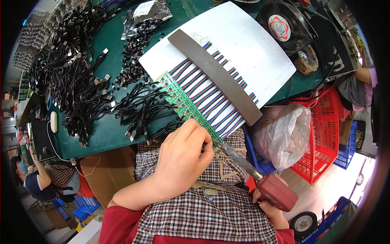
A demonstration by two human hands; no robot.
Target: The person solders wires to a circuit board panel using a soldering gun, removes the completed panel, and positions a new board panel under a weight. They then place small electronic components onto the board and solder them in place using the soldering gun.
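Observation:
A green circuit board strip [187, 105] lies at the near edge of a white board [270, 61]. Ribbons of coloured wires [207, 97] run from its far side under a dark grey bar [215, 77]. Black cables [142, 105] meet its left side. My left hand [183, 156] is over the strip's near end, thumb and fingers pinched together; whatever they hold is hidden. In my right hand [270, 209], partly covered by the tool, is a soldering gun [278, 191] with a dark red body. Its tip reaches the strip's near end, beside my left fingers.
A heap of black USB cables [67, 81] covers the left of the green table [109, 134]. Small black parts [134, 57] lie near a plastic bag [146, 16]. At right are a fan [284, 28], a red crate [325, 138] and a white bag [282, 138]. Other people work nearby.

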